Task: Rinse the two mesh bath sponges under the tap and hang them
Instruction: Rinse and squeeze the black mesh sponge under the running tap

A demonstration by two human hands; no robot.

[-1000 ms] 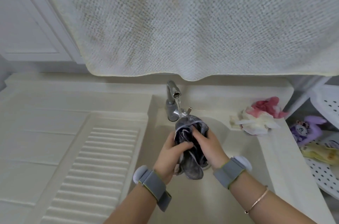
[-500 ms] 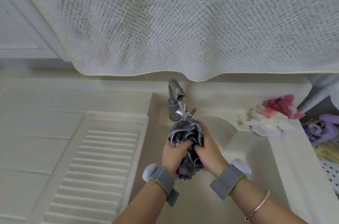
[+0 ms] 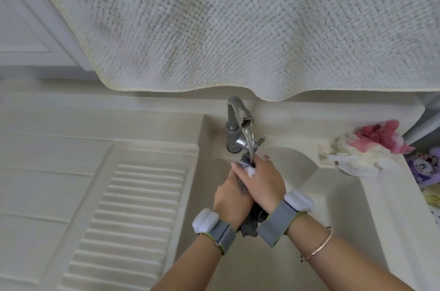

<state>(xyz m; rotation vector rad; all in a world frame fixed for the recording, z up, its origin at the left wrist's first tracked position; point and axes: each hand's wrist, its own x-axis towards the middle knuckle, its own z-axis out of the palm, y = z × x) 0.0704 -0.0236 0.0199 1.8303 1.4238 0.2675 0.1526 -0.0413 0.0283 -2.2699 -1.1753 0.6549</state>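
A grey mesh sponge (image 3: 251, 221) is squeezed between both my hands over the sink basin (image 3: 338, 195), under the running tap (image 3: 238, 119). My left hand (image 3: 229, 197) grips it from the left. My right hand (image 3: 263, 180) wraps over its top, fingers laid across it, and the water stream lands on the sponge tip by those fingers. Most of the sponge is hidden; only a tip at the top and a tail below my wrists show. A pink and white mesh sponge (image 3: 366, 150) lies on the sink's right rim.
A large white towel (image 3: 238, 23) hangs low over the back of the sink, just above the tap. A ribbed washboard surface (image 3: 128, 219) slopes on the left. Purple and yellow toys (image 3: 426, 166) sit on a rack at the far right.
My hands have pressed closer together, with the right hand moving over the top of the grey sponge and squeezing it. Far less of the sponge shows now.
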